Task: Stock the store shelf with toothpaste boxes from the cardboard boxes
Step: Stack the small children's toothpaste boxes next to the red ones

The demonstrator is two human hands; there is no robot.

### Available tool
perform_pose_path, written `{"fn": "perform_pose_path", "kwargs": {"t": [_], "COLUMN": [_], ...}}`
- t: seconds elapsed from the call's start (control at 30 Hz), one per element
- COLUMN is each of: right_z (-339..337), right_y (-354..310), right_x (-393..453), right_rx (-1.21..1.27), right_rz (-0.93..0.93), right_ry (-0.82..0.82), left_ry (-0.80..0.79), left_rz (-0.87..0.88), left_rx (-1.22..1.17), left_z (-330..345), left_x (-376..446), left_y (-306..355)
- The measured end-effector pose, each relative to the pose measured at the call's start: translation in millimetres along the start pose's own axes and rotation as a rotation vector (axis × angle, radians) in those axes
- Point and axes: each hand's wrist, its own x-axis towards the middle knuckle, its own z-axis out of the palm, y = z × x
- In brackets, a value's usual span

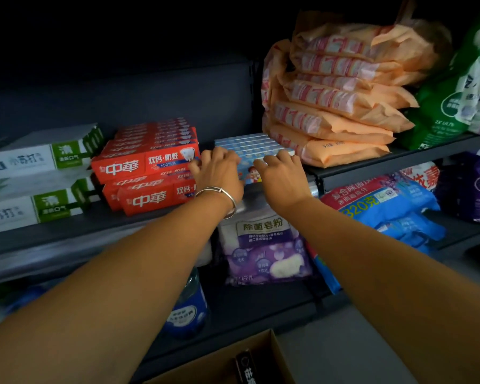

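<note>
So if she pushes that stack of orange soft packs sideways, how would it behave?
The orange soft packs look floppy: wrappers crumpled, ends drooping. The stack leans unevenly, so top packs would probably slide off rather than move together. They seem light for their bulk, likely padded goods.

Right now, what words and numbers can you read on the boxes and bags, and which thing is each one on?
"中華" and "双钙·防蛀": red toothpaste boxes.
"+50%": same red boxes.
"清": green and white boxes.
"除菌皂粉": purple and white bag.
"320克": blue bag.
Light blue boxes under both hands, orange packs, green bag: print too blurred.
</note>
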Motion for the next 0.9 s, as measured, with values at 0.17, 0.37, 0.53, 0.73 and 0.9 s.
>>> {"fn": "perform_pose_path", "kwargs": {"t": [0.17, 0.37, 0.53, 0.73, 0.9], "right_z": [0, 15, 48, 108, 159], "right_y": [-6, -18, -32, -51, -69], "right_x": [-38, -104, -157, -205, -229], "right_rx": [0.054, 0.123, 0.129, 0.156, 0.205], "right_rz": [-0.006, -0.056, -0.096, -0.145, -0.117], "right_ry": [-0.037, -0.171, -0.342, -0.497, -0.589], "left_ry": [-0.018, -0.079, -0.209, -0.387, -0.498], "left_rz": [0.042, 0.123, 0.124, 0.127, 0.098], "left_rx": [-0.050, -0.035, -0.025, 0.004, -0.011], "left_z": [-11, -7, 23, 81, 133], "left_x": [-45, -119, -176, -222, -245], "left_y": [2, -4, -14, -35, -49]}}
